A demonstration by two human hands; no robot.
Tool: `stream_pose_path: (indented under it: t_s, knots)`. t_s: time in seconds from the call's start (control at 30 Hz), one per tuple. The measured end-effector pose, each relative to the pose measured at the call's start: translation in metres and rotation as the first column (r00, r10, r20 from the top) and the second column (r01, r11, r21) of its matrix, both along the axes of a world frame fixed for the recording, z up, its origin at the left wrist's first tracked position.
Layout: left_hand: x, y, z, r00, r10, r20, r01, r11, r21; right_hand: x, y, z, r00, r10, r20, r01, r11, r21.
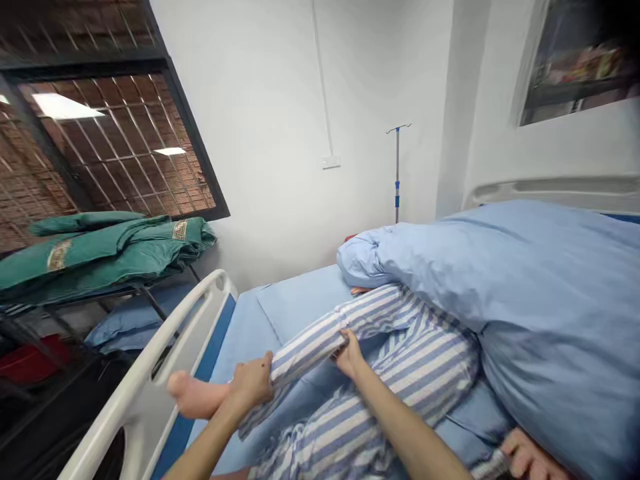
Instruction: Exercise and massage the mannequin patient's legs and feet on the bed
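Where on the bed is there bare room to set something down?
The widest bare patch of sheet lies between the footboard, the blue quilt and the far trouser leg. A narrower strip shows between that leg and the near trouser leg. It is crowded around the left hand, bare foot and right hand.

Both our forearms are bare and come up from the bottom edge of the view. Our left forearm (213, 433) slants up to the right, its wrist nearly straight, and our left hand (251, 381) shows its back, knuckles bent, most fingers curled under out of sight. Our right forearm (407, 420) slants up to the left, longer in view, ending in our right hand (350, 355), the fingers bent inward in a grip. Our two hands are well apart, the right one slightly higher in view.
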State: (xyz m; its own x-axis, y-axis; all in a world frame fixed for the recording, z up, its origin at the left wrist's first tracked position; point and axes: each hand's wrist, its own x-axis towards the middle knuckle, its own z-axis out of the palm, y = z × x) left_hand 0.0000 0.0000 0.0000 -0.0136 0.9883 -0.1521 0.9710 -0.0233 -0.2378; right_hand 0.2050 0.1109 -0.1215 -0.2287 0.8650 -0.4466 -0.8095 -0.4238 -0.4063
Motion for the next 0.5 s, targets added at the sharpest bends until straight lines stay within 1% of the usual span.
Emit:
stream_pose_path:
  t_s: [0.1, 0.13, 0.2, 0.33, 0.5]
  knots:
    - [0.003, 0.0, -0.005, 1.0, 0.008, -0.002, -0.008, 0.999, -0.037, -0.006, -0.008, -0.015, 1.0, 0.004, -0.013, -0.004, 1.0, -0.007]
    - [0.003, -0.001, -0.007, 1.0, 0.013, 0.003, -0.013, 0.999, -0.04, -0.006, -0.01, -0.017, 1.0, 0.008, -0.015, -0.008, 1.0, -0.004]
    - [0.003, -0.002, -0.01, 0.999, 0.026, 0.025, -0.025, 0.999, -0.032, -0.006, -0.012, -0.013, 1.0, 0.024, -0.02, -0.024, 1.0, 0.011]
    - [0.003, -0.005, -0.016, 0.993, 0.076, 0.089, -0.075, 0.997, -0.015, 0.002, -0.009, 0.01, 0.998, 0.026, 0.05, -0.029, 0.998, 0.063]
    - [0.011, -0.001, -0.027, 0.972, 0.1, 0.211, -0.097, 0.995, -0.022, 0.024, 0.001, 0.046, 0.992, 0.029, 0.125, -0.051, 0.983, 0.177]
